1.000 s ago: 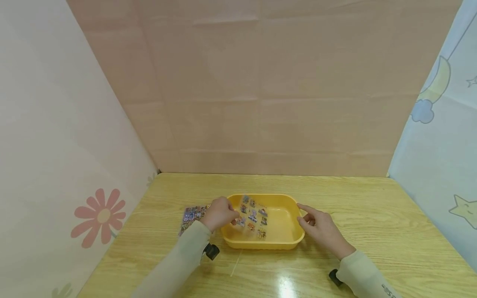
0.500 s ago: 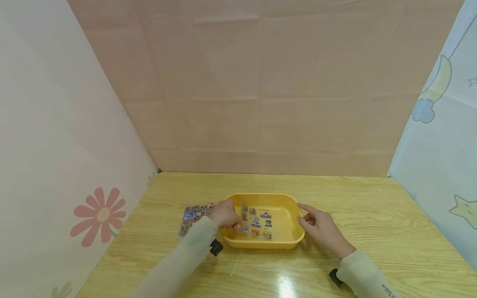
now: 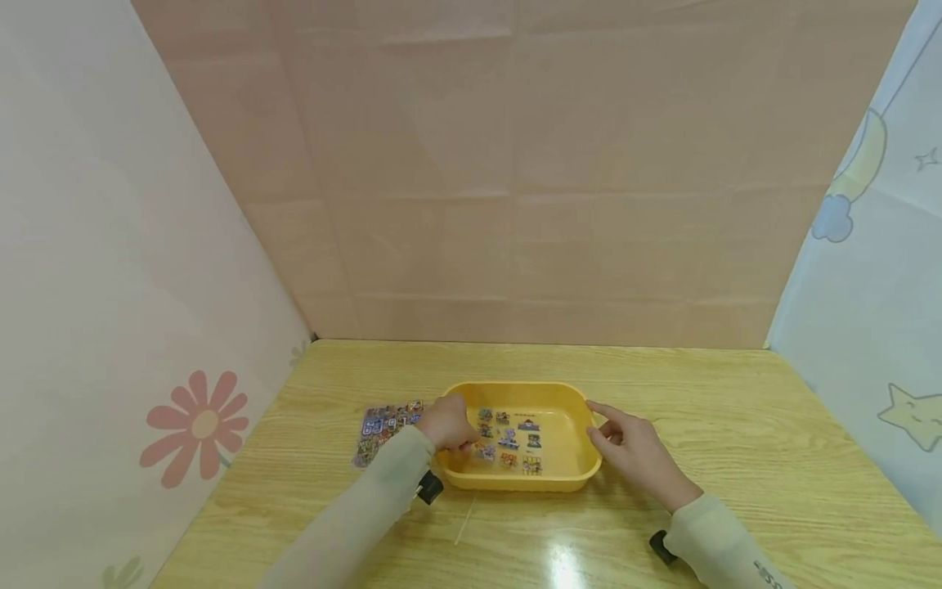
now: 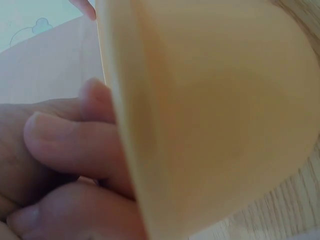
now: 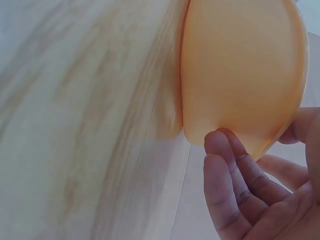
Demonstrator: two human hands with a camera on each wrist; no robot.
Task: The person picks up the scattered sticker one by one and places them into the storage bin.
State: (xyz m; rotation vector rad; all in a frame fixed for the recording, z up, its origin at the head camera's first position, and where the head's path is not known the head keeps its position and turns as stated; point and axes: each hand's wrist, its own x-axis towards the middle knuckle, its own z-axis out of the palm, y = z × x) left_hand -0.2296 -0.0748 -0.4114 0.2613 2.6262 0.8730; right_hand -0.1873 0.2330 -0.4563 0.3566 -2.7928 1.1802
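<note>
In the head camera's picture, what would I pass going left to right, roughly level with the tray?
Red flower picture, colourful printed sheet, left hand, clear sheet with small pictures inside the yellow tray, right hand, star picture.

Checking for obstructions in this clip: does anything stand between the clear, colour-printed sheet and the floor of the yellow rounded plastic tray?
Nothing visible does. The sheet is inside the tray, with the left hand at the sheet's left edge.
</note>
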